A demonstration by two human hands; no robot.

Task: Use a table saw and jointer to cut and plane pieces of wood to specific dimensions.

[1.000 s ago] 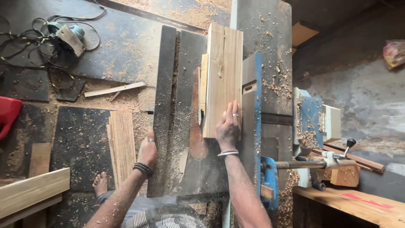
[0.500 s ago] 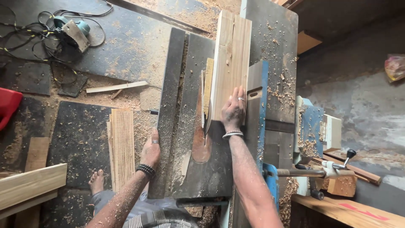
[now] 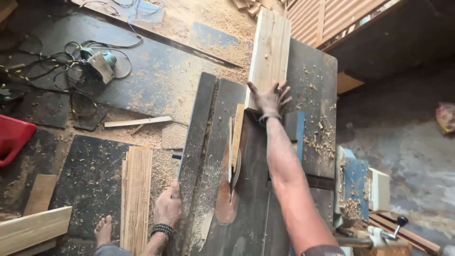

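Right hand (image 3: pixel 270 98) outstretched, flat on board (image 3: pixel 270 47).

The dark saw table (image 3: pixel 246 189) is open along its near middle, yet the upright blade (image 3: pixel 235 168) and a thin offcut strip (image 3: pixel 237 135) stand just left of the outstretched right arm — tight there. The blue fence (image 3: pixel 297 135) walls off the right side. Ahead, the pale plank (image 3: pixel 270 52) fills the way under the right hand (image 3: pixel 270 97). The left hand (image 3: pixel 168 206) grips the table's left edge; beyond it, stacked boards (image 3: pixel 137 196) crowd the floor.
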